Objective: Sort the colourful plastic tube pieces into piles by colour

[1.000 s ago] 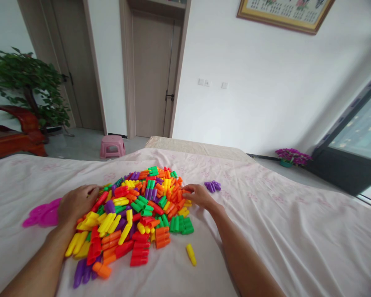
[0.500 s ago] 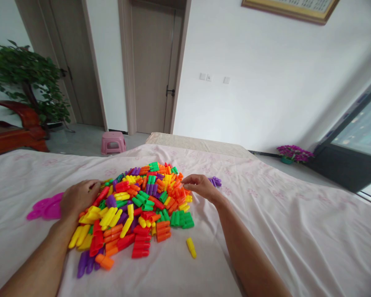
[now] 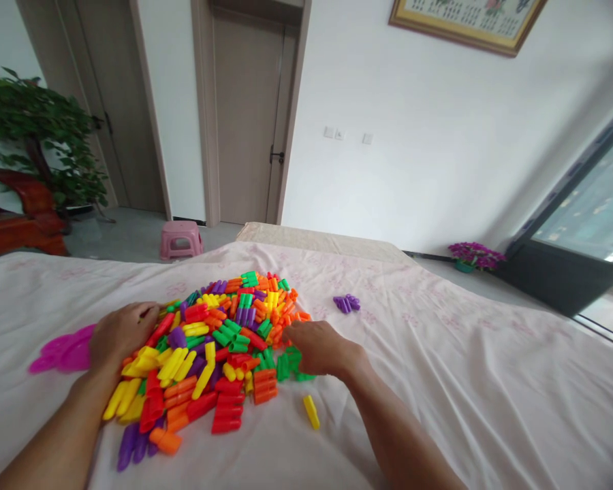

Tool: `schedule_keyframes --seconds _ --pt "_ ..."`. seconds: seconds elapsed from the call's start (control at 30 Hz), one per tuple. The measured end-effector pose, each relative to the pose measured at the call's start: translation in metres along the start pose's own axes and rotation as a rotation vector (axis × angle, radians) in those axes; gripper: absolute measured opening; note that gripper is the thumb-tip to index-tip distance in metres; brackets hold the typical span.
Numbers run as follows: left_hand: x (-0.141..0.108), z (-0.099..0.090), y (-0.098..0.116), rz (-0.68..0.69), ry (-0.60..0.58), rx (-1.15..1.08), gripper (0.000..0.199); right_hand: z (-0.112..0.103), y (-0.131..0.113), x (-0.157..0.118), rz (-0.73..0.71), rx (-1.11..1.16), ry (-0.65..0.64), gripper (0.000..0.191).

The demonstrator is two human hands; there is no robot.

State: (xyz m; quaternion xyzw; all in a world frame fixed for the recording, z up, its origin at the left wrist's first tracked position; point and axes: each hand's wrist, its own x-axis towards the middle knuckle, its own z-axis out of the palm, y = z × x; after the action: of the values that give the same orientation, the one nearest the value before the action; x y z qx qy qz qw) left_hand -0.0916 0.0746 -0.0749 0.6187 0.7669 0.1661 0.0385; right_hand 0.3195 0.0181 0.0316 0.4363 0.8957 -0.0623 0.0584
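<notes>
A heap of plastic toy building pieces point(image 3: 229, 333) in red, orange, yellow, green and purple lies on a pale cloth, many joined in short rows of tubes. My left hand point(image 3: 124, 331) rests against the heap's left edge, open with fingers loosely bent and partly hidden. Under and beside that wrist is a flat magenta plastic piece point(image 3: 64, 352). At the heap's right edge my right hand point(image 3: 314, 346) is open, palm down, its fingertips at the orange pieces. It partly covers a green block of pieces point(image 3: 285, 365). A single yellow piece point(image 3: 311, 412) lies apart, nearer me.
A purple cluster of pieces point(image 3: 347, 303) lies on the flowered cloth point(image 3: 429, 381) right of the heap. Beyond the cloth stand a pink stool point(image 3: 180, 239), a wooden armchair point(image 3: 23, 211), a leafy plant point(image 3: 41, 136) and a pot of magenta flowers point(image 3: 475, 255).
My right hand has come nearer me and slightly left, now partly covering the green block. My left hand stays by the heap's left edge. The view has shifted slightly.
</notes>
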Motion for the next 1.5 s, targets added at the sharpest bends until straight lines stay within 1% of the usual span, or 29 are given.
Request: schedule_keyframes --seconds 0.07,0.1,0.17,0.2,0.23,0.27,0.33,0.4,0.47,0.5,0.57,0.63,0.73,0.9,1.07,1.13,1.17,1.2,1.23,1.27,1.3,1.33,1.4,1.47,1.5 --pt "-0.001 -0.001 0.001 -0.029 -0.002 0.007 0.059 -0.005 0.019 0.0 0.022 0.064 0.104 0.041" --pt "-0.001 -0.001 0.003 -0.039 -0.003 0.01 0.059 -0.007 0.032 0.0 0.043 0.12 0.169 0.041" --pt "-0.002 -0.003 0.005 -0.046 -0.004 0.012 0.059 -0.009 0.063 -0.001 0.129 0.249 0.32 0.03" --pt "-0.002 -0.003 0.005 -0.049 -0.001 0.013 0.059 -0.008 0.08 -0.002 0.195 0.313 0.399 0.023" --pt "-0.002 -0.004 0.006 -0.05 -0.002 0.014 0.059 -0.004 0.098 -0.004 0.276 0.374 0.48 0.017" --pt "-0.002 -0.004 0.006 -0.049 -0.004 0.018 0.058 0.001 0.117 -0.007 0.356 0.437 0.561 0.016" --pt "-0.002 -0.004 0.006 -0.039 -0.004 0.032 0.058 0.017 0.153 -0.016 0.507 0.587 0.712 0.022" --pt "-0.001 -0.004 0.006 -0.03 0.005 0.045 0.058 0.036 0.184 -0.028 0.659 0.717 0.832 0.032" --pt "0.0 -0.003 0.004 -0.03 0.016 0.047 0.058 0.054 0.209 -0.042 0.802 0.807 0.887 0.04" --pt "0.0 -0.002 0.004 -0.032 0.015 0.047 0.058 0.063 0.219 -0.048 0.859 0.828 0.889 0.042" --pt "0.001 -0.002 0.003 -0.036 0.002 0.047 0.057 0.076 0.232 -0.057 0.94 0.814 0.863 0.043" --pt "0.001 -0.002 0.003 -0.04 -0.004 0.051 0.058 0.085 0.239 -0.062 0.994 0.755 0.829 0.042" --pt "0.002 -0.002 0.003 -0.056 -0.01 0.057 0.061 0.092 0.242 -0.065 1.041 0.653 0.801 0.037" --pt "0.005 0.001 -0.002 -0.056 -0.013 0.048 0.06 0.096 0.244 -0.069 1.116 0.538 0.791 0.032" --pt "0.004 0.0 -0.001 -0.044 0.0 0.035 0.058 0.1 0.248 -0.074 1.181 0.467 0.812 0.038" --pt "0.002 -0.002 0.002 -0.055 -0.009 0.041 0.059 0.098 0.244 -0.07 1.189 0.439 0.865 0.044" --pt "0.001 -0.003 0.003 -0.058 -0.013 0.043 0.06 0.095 0.24 -0.065 1.167 0.438 0.913 0.046" --pt "0.0 -0.003 0.005 -0.059 -0.016 0.043 0.06 0.092 0.234 -0.06 1.113 0.462 0.962 0.046" --pt "-0.001 -0.004 0.005 -0.059 -0.017 0.04 0.061 0.088 0.225 -0.052 1.025 0.522 0.997 0.046" --pt "-0.001 -0.004 0.006 -0.055 -0.014 0.034 0.06 0.083 0.215 -0.044 0.907 0.617 1.001 0.045" --pt "-0.001 -0.005 0.006 -0.051 -0.01 0.029 0.06 0.078 0.203 -0.035 0.768 0.733 0.962 0.044" --pt "-0.002 -0.004 0.006 -0.046 -0.006 0.022 0.06 0.072 0.19 -0.027 0.626 0.849 0.872 0.042" --pt "-0.001 -0.004 0.005 -0.035 0.001 0.012 0.06 0.06 0.16 -0.012 0.376 1.006 0.599 0.036" --pt "-0.001 -0.003 0.004 -0.03 0.005 0.014 0.06 0.049 0.129 -0.002 0.187 1.019 0.287 0.031" --pt "-0.001 -0.002 0.003 -0.029 0.005 0.018 0.06 0.044 0.113 0.001 0.112 0.971 0.151 0.03"
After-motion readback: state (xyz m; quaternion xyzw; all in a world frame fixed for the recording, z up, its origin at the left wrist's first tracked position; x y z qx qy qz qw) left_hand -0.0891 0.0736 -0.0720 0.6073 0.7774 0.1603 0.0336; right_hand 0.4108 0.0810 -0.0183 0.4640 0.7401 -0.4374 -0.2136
